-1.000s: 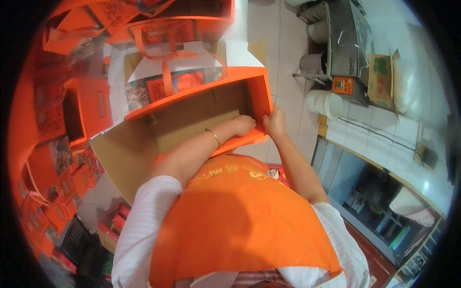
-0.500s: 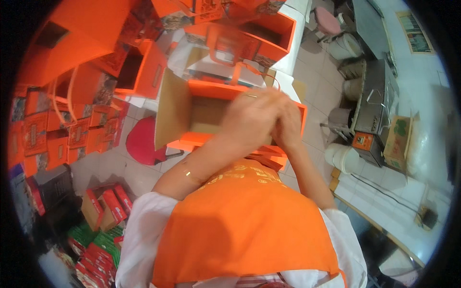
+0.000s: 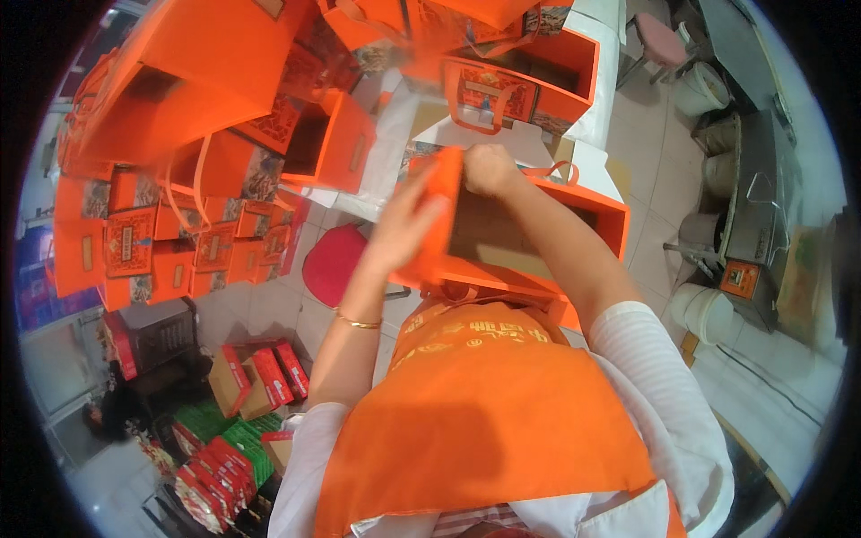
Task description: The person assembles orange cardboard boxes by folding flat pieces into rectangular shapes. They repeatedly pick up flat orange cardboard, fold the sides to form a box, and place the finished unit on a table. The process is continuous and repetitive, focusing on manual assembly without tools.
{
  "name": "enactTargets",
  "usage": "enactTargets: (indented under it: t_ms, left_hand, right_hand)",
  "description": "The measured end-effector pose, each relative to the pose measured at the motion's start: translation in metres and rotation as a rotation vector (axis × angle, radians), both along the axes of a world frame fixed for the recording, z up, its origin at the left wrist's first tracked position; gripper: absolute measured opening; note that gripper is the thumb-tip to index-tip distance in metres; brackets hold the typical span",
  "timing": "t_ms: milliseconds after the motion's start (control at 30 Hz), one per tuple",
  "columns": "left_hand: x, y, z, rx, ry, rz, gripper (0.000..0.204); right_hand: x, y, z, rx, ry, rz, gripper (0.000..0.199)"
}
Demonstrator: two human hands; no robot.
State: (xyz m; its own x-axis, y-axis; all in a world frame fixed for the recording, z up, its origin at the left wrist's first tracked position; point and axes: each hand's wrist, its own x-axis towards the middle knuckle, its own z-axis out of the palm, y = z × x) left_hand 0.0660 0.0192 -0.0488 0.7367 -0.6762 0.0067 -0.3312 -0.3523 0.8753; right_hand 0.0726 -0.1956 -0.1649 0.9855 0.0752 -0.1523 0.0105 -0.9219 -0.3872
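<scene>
I hold an open orange cardboard gift box (image 3: 529, 242) in front of my chest, its brown inside facing me. My left hand (image 3: 408, 224) lies flat with spread fingers against the box's left side panel. Up at the top corner of that panel, my right hand (image 3: 489, 170) is closed on the edge. An orange loop handle (image 3: 560, 169) sticks up behind the box. I wear an orange apron and a gold bracelet on my left wrist.
A white table (image 3: 592, 54) ahead carries more open orange boxes and bags (image 3: 502, 85). Stacks of orange boxes (image 3: 179, 233) fill the left side. A red stool (image 3: 334, 264) stands below them, cartons (image 3: 260, 377) lie on the floor, and metal equipment (image 3: 753, 224) with white buckets is right.
The box swung from lying wide and low in front of me to being raised and turned. My hands moved from its near rim to its left panel and top corner.
</scene>
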Motion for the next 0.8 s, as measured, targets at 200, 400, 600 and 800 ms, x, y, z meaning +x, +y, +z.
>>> enactTargets:
  t_ms: [200, 400, 600, 800]
  left_hand:
    - [-0.025, -0.025, -0.026, 0.256, -0.449, -0.136, 0.064]
    - [-0.02, -0.009, -0.027, 0.312, -0.452, -0.239, 0.066]
    - [-0.031, 0.003, -0.033, 0.427, -0.529, -0.28, 0.065]
    - [-0.036, 0.001, -0.036, 0.551, -0.647, -0.329, 0.062]
  right_hand:
    - [0.016, -0.02, -0.014, 0.027, -0.027, 0.151, 0.027]
    - [0.029, -0.04, -0.016, 0.176, 0.181, 0.168, 0.029]
    - [0.017, -0.037, 0.005, 0.211, 0.137, 0.171, 0.026]
    - [-0.007, -0.026, 0.017, -0.143, -0.438, 0.35, 0.009]
